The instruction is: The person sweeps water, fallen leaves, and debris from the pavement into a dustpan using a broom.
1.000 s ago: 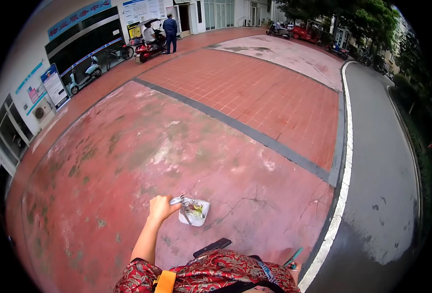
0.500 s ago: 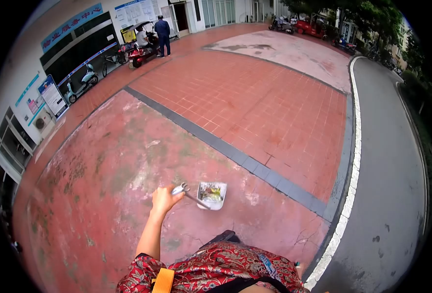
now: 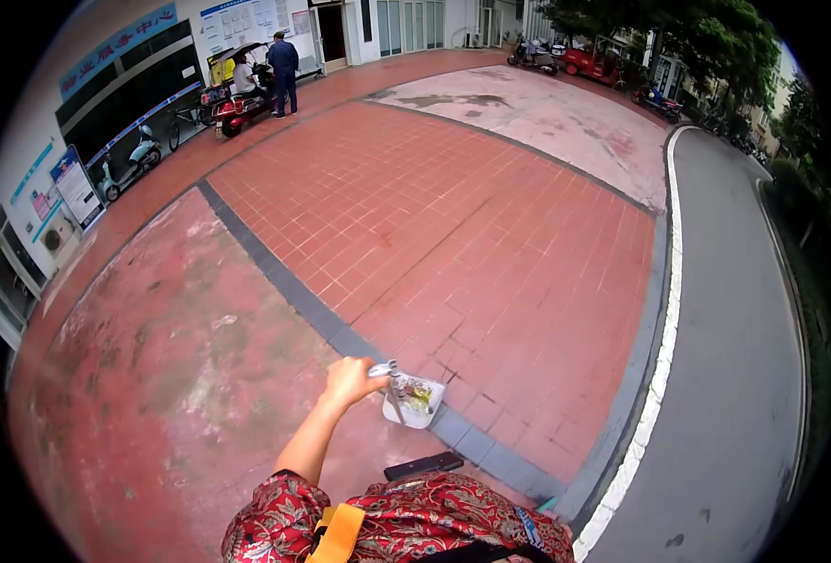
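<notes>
My left hand [image 3: 350, 382] is closed around the grey top end of a dustpan's long handle [image 3: 382, 370]. Below it hangs or rests the white dustpan [image 3: 401, 415], holding greenish-yellow leaves and dark litter [image 3: 417, 398]. Whether the pan touches the ground I cannot tell. My right hand is out of view. A small green tip of something [image 3: 548, 504] shows at the right side of my red patterned shirt [image 3: 425, 507]. In front of the shirt is a dark, flat object [image 3: 423, 466] that I cannot name.
A grey paved strip [image 3: 265, 263] divides worn red ground from red tiles [image 3: 453, 225]. On the right a white kerb [image 3: 655, 422] borders a grey road [image 3: 734, 328]. Far left, two people stand or sit by a red three-wheeler [image 3: 242, 111], with a pale scooter [image 3: 134, 161] nearby.
The view has moved forward, bringing the grey strip nearer. My left hand and the dustpan have shifted right, and the handle now stands more upright in the view.
</notes>
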The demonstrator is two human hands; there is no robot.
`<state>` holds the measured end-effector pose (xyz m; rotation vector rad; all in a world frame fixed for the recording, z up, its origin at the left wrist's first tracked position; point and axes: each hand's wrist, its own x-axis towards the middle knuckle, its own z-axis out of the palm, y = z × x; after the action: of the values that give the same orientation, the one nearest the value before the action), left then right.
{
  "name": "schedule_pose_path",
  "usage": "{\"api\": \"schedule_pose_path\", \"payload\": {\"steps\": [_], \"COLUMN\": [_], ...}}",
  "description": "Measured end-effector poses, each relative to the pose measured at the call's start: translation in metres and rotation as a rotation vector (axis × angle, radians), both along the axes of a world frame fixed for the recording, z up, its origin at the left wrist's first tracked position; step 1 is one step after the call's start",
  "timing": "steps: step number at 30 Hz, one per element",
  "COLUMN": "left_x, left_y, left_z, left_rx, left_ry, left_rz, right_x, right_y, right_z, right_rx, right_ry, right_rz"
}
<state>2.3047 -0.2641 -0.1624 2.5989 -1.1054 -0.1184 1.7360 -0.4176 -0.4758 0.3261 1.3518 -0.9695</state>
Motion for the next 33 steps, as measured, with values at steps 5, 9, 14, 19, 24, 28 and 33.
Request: {"api": "schedule_pose_path", "payload": {"steps": [5, 9, 14, 19, 24, 28, 33], "left_x": [0.016, 0.018, 0.015, 0.008, 0.013, 0.019, 0.002], "left_y": [-0.182, -0.302, -0.438, -0.579, -0.740, -0.896, -1.095], "left_z": [0.011, -0.011, 0.004, 0.025, 0.003, 0.010, 0.043], "left_rx": [0.088, 0.086, -0.043, -0.035, -0.014, 0.002, -0.003], "left_ry": [0.006, 0.029, 0.001, 0.022, -0.011, -0.025, -0.017], "left_rz": [-0.141, -0.115, 0.004, 0.004, -0.096, -0.103, -0.212], "right_x": [0.015, 0.020, 0.035, 0.041, 0.028, 0.019, 0.014], "right_y": [-0.133, -0.266, -0.447, -0.616, -0.759, -0.825, -0.982], "right_z": [-0.008, -0.020, -0.012, 0.003, -0.013, 0.001, 0.077], "right_rx": [0.025, 0.026, 0.007, -0.015, -0.060, -0.088, -0.025], "right_ry": [0.047, 0.045, 0.034, 0.034, 0.003, -0.017, 0.023], "right_rz": [-0.025, -0.018, 0.000, 0.035, -0.030, -0.222, -0.446]}}
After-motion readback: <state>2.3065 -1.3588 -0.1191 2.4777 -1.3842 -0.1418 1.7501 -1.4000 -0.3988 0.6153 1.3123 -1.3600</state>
